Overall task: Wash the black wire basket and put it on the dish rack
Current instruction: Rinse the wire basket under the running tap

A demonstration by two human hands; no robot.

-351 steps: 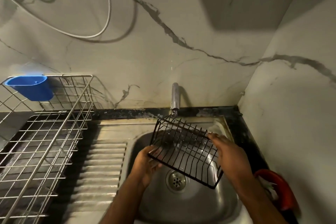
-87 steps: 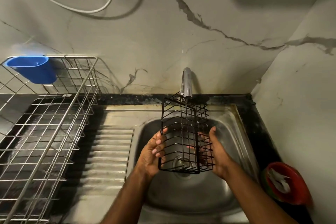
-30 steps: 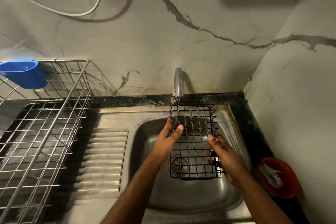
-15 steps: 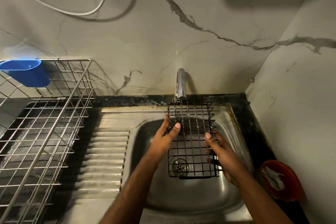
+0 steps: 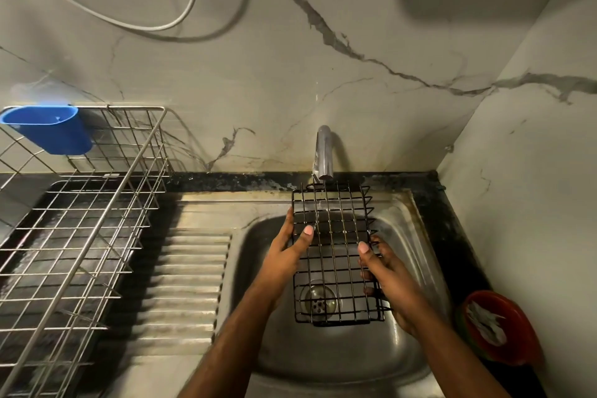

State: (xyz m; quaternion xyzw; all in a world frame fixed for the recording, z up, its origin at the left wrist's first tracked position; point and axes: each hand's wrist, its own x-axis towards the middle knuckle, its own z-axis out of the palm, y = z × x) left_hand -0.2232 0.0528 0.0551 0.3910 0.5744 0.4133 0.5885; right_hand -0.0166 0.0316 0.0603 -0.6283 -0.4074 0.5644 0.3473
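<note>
Both hands gripped the basket point(image 5: 336, 255) over the sink point(image 5: 416, 362), under the tap point(image 5: 324, 152). Left hand point(image 5: 287, 255) thumb pinched its left edge; right hand point(image 5: 391, 281) its right.

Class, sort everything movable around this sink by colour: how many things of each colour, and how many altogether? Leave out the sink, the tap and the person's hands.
Black: 1, the wire basket
Blue: 1, the cup hung on the rack
Silver: 1, the dish rack
Red: 1, the bowl
White: 1, the cable on the wall
Total: 5
</note>
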